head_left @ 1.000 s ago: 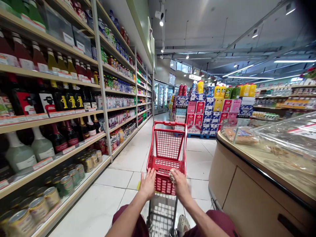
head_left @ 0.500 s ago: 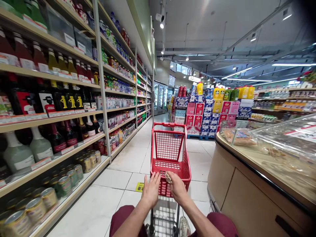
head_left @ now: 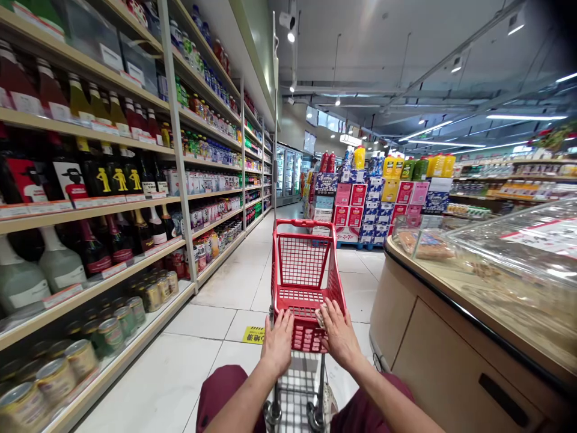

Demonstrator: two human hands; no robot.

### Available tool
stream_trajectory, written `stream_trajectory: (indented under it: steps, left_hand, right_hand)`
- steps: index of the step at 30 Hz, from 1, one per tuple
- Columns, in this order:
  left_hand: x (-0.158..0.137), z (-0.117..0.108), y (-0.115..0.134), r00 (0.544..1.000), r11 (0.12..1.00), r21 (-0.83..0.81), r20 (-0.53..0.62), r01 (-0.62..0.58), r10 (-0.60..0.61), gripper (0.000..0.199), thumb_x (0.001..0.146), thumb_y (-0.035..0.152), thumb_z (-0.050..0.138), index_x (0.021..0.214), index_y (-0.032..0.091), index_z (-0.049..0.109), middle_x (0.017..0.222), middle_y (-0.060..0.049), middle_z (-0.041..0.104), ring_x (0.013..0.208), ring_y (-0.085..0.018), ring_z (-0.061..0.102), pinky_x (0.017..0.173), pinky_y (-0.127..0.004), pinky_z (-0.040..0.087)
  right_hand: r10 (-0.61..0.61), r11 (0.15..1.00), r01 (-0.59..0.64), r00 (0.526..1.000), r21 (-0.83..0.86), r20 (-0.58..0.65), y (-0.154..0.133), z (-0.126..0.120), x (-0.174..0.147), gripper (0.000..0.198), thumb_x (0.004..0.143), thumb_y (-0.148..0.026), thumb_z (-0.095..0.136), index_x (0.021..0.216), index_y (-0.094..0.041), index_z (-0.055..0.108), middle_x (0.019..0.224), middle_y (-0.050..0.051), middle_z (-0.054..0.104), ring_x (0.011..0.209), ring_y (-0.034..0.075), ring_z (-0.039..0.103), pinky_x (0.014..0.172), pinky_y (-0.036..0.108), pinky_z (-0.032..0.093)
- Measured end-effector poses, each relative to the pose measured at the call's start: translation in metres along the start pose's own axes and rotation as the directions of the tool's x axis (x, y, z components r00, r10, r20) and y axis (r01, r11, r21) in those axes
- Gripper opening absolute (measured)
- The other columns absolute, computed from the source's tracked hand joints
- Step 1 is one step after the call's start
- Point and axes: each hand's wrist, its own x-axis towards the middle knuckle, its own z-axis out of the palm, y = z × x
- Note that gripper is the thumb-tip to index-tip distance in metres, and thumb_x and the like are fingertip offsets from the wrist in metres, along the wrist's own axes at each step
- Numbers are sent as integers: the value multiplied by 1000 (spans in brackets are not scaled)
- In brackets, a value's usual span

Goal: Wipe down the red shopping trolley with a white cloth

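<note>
In front of my knees stands a red shopping cart with an upper basket of plastic mesh. My left hand is at the near left corner of this basket, its fingers stretched out flat against the rim and holding nothing. At the near right corner is my right hand, fingers laid over the rim. Between its thumb and fingers a pale crumpled cloth is partly visible; most of it is covered by the hand. Below the basket, the lower grey wire rack shows between my forearms.
Shelves of bottles and cans line the left side. A display counter with a clear cover stands close on the right. Stacked drink cartons are ahead, beyond the cart. A yellow floor sticker lies left of the cart on white tiles.
My right hand has moved to the right along the near rim, with the pale cloth in it, and its fingers have spread more. My left hand stays at the left corner.
</note>
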Motion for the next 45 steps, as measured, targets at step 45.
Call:
stream_trajectory:
  steps: [45]
  left_hand:
    - [-12,-19,-8,999,990,-136,-3,31,-32,63,73,17,32,135,12,20,143,-8,18,132,-21,9,104,-52,5]
  right_hand:
    - [267,963,-263,962,61,-55,-10,9,8,44,82,-8,25,116,-10,53,127,13,46,124,24,32,99,42,27]
